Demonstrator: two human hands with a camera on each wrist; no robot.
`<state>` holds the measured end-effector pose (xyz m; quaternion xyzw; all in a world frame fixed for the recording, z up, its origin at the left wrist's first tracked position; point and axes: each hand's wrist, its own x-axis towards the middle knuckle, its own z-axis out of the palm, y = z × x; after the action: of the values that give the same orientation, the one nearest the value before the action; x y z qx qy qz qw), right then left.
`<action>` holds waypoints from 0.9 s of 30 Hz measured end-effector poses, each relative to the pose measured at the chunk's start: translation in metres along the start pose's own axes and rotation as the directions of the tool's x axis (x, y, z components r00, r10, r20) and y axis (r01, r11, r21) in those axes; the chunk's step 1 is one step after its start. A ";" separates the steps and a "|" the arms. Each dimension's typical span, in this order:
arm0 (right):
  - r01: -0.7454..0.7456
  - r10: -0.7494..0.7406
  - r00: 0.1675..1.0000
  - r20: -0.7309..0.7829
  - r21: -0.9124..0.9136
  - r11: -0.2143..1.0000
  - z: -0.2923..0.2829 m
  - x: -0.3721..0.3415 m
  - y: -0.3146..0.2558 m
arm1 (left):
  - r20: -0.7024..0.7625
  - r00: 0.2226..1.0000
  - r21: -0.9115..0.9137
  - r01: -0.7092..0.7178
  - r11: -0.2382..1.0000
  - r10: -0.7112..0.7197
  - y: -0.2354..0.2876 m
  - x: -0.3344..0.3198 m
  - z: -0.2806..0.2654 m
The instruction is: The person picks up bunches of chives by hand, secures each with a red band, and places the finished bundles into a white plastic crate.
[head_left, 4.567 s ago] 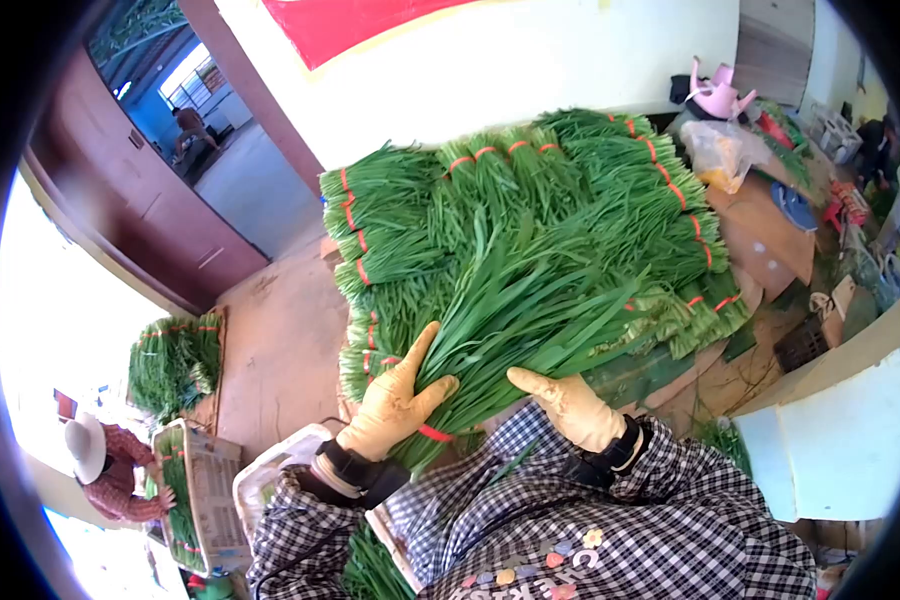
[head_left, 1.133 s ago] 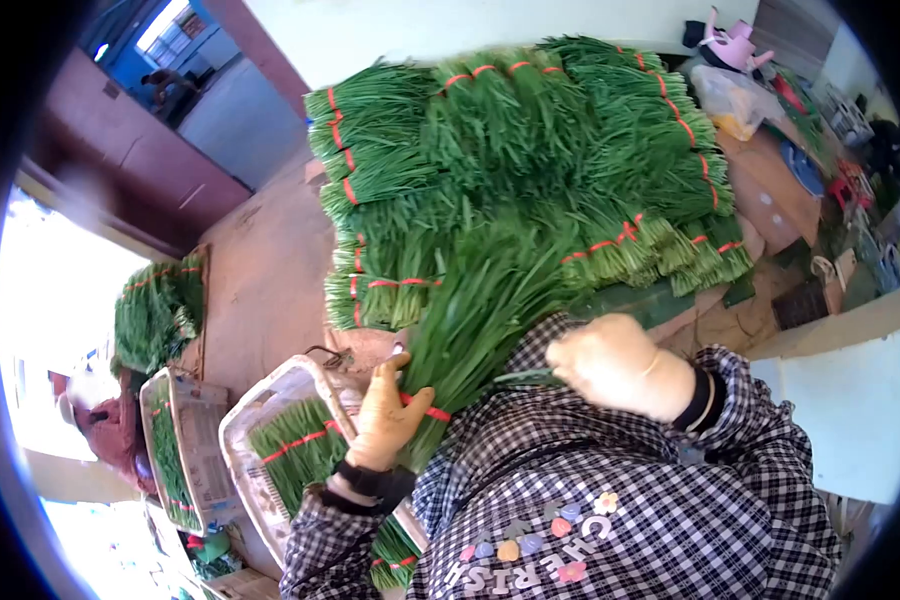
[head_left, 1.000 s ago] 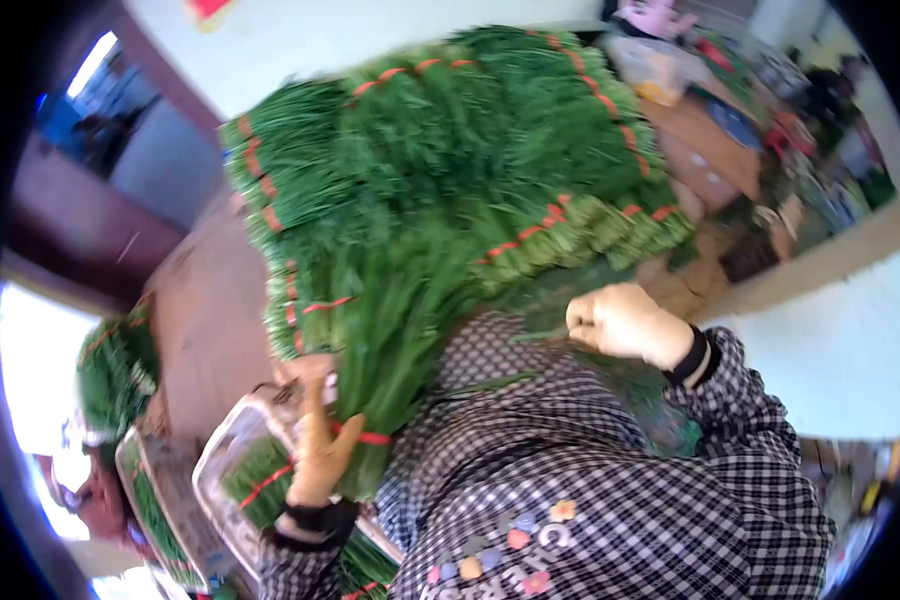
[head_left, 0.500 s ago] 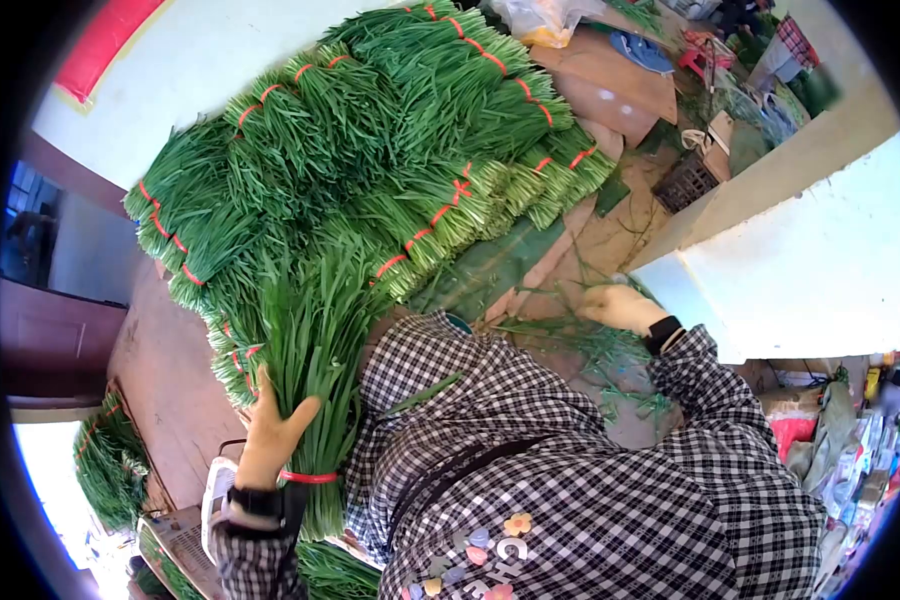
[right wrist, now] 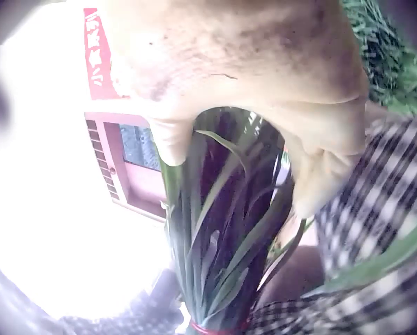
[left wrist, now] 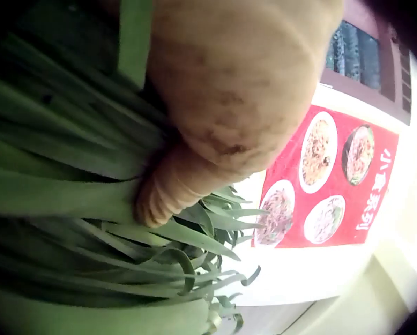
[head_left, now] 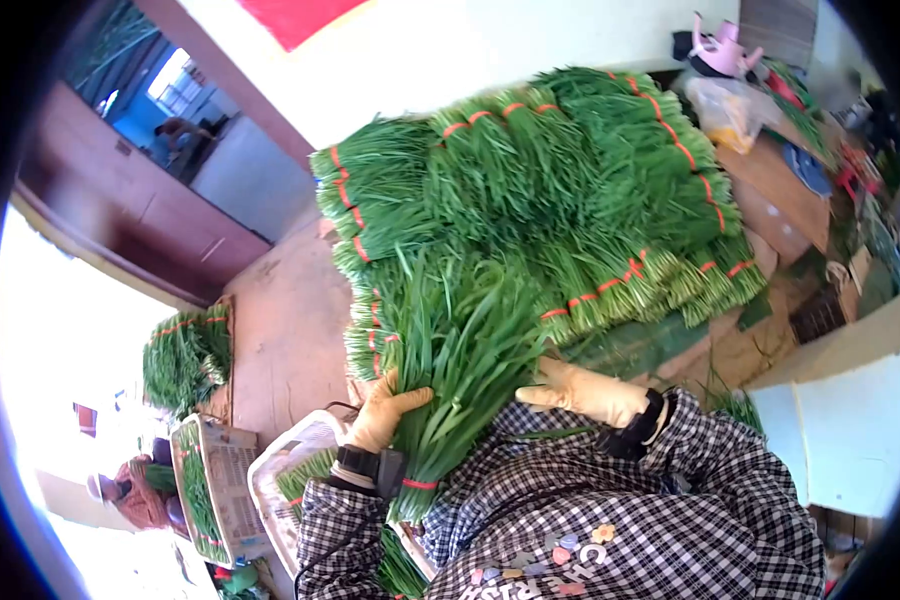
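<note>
White wall point(head_left: 410, 70) backed the stacked greens point(head_left: 505, 165) while the left hand point(head_left: 380, 415) gripped 1 banded bunch point(head_left: 460, 360) and the right hand point(head_left: 592, 392) extended loose fingers beside it.

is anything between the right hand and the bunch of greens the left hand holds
Nothing visible is. The right hand is close beside the bunch of greens, and the left hand grips it from the opposite side.

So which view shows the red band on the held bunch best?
The head view: the red band shows plainly across the held bunch, below the left hand. The right wrist view catches it only at the bottom edge; the left wrist view shows leaves but no band.
</note>
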<state>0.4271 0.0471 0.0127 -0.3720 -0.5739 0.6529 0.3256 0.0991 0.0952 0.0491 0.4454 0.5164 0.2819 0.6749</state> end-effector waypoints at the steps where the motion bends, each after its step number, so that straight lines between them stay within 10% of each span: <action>1: 0.132 -0.135 0.989 -0.055 -0.066 0.989 0.009 0.015 0.002 | 0.008 1.000 -0.037 -0.010 0.999 0.011 -0.001 -0.004 -0.001; 6: 0.158 -0.172 0.981 -0.087 -0.150 0.976 0.022 0.051 0.029 | -0.040 0.997 -0.105 -0.073 0.992 0.069 -0.003 -0.022 -0.009; 7: 0.189 -0.177 0.976 -0.126 0.093 0.977 0.025 0.040 0.002 | -0.036 0.997 -0.163 -0.072 0.984 0.067 -0.007 -0.023 -0.019; 8: 0.151 -0.157 0.987 -0.028 -0.152 0.977 0.018 0.028 -0.031 | -0.028 0.997 -0.222 -0.070 0.972 0.065 -0.012 -0.023 -0.028; 12: 0.208 -0.178 0.970 -0.168 0.178 0.962 0.022 0.021 -0.011 | -0.059 0.990 -0.317 -0.138 0.938 0.126 -0.019 -0.028 -0.042; 14: -0.133 0.132 0.980 -0.150 -0.003 0.991 0.014 0.011 -0.005 | -0.069 0.986 -0.324 -0.164 0.932 0.149 -0.019 -0.025 -0.037; 15: 0.136 -0.092 0.971 -0.219 0.195 0.971 0.024 0.018 0.013 | -0.079 0.985 -0.304 -0.170 0.937 0.154 -0.020 -0.023 -0.036; 27: 0.160 -0.130 0.974 -0.185 0.157 0.975 0.021 0.021 0.007 | -0.088 0.992 -0.143 -0.106 0.984 0.094 -0.003 -0.031 -0.020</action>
<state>0.3980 0.0533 0.0051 -0.3554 -0.5108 0.6391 0.4520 0.0703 0.0742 0.0586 0.4081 0.4981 0.3706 0.6693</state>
